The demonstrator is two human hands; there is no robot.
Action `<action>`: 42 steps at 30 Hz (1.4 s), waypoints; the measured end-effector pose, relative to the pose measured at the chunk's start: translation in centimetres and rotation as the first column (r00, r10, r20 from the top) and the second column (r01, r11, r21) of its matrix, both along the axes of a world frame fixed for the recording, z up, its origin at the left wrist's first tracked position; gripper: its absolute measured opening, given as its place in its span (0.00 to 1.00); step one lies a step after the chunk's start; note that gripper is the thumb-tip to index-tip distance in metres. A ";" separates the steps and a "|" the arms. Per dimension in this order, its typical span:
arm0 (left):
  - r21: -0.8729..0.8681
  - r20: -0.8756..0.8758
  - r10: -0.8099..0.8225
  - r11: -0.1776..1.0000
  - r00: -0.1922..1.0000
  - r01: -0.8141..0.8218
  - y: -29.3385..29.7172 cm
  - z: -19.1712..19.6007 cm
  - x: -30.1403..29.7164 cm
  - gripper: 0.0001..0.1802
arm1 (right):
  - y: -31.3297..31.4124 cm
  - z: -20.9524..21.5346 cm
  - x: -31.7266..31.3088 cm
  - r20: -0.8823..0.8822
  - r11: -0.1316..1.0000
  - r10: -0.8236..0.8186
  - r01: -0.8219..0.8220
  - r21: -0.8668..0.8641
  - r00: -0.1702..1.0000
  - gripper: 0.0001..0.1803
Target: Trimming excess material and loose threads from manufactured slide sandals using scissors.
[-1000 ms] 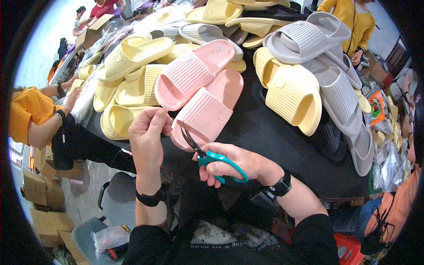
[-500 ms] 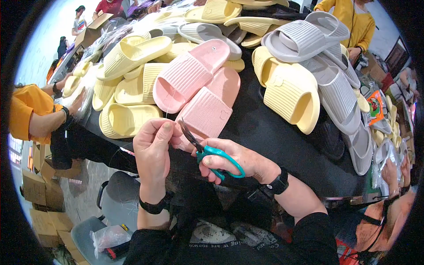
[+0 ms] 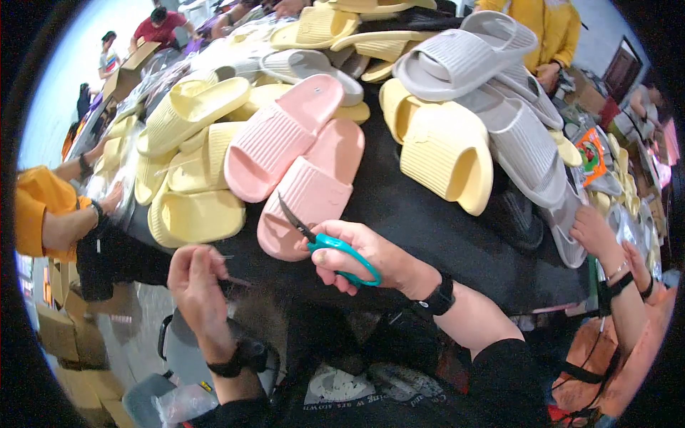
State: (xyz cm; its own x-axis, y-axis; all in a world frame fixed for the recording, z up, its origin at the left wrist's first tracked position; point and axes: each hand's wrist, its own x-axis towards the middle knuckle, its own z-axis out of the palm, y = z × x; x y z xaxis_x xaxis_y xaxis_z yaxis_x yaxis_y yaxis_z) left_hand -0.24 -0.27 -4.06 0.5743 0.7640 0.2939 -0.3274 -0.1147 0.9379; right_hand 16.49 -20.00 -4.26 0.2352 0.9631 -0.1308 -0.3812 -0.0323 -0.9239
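Note:
My right hand (image 3: 357,253) is wrapped round teal-handled scissors (image 3: 342,251). Their dark blades point up and left, in front of a pink slipper (image 3: 307,203). Beside that one lies its matching pink slipper (image 3: 275,143), both with ribbed straps. My left hand (image 3: 200,282), a little blurred, is raised past the table's near edge, left of the pink pair. Its fingers are pinched together; thin strands seem to show by the fingertips, too faint to make out. Yellow slippers (image 3: 196,217) are stacked just beyond my left hand.
Another yellow pair (image 3: 449,160) and several grey slippers (image 3: 524,146) lie to the right on the black table (image 3: 399,242). Co-workers' hands reach in at left (image 3: 110,196) and right (image 3: 596,235). A grey chair (image 3: 189,349) and cardboard boxes (image 3: 61,335) stand at lower left.
My left hand has moved left and down, away from the scissors and slippers. The scissors stay in my right hand. At right, a co-worker's hand now reaches to a grey slipper. The view has shifted slightly.

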 end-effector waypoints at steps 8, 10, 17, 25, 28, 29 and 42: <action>0.126 -0.508 -0.020 0.987 0.861 0.097 1.3 0.3 -7.0 0.06 | -0.3 0.0 0.5 -0.085 0.988 -0.138 0.143 0.052 0.987 0.16; 0.128 -0.679 -0.045 0.976 0.733 0.178 2.0 0.0 -9.0 0.05 | -0.2 -0.4 0.6 -0.121 0.980 -0.166 0.177 0.089 0.979 0.16; 0.657 -0.699 0.713 0.606 0.060 0.448 7.3 -4.6 -17.0 0.08 | -0.1 -0.3 0.8 -0.126 0.932 -0.317 0.333 0.139 0.940 0.16; 0.880 -0.414 0.733 0.475 0.540 0.029 5.5 0.2 -10.5 0.18 | -0.1 -0.1 0.6 -0.092 0.913 -0.360 0.371 0.171 0.929 0.16; 0.852 -0.365 0.508 0.519 0.780 0.061 3.8 3.1 -4.1 0.19 | -0.3 -0.2 0.8 -0.079 0.909 -0.372 0.380 0.173 0.925 0.15; 0.905 -0.325 0.458 0.404 0.827 0.132 3.2 4.1 -2.2 0.20 | -0.2 -0.4 0.7 -0.094 0.905 -0.377 0.388 0.173 0.921 0.16; 0.645 -0.671 0.241 -0.275 0.701 0.713 0.3 9.1 14.7 0.31 | -0.8 0.5 1.0 -0.100 0.852 -0.443 0.453 0.263 0.891 0.14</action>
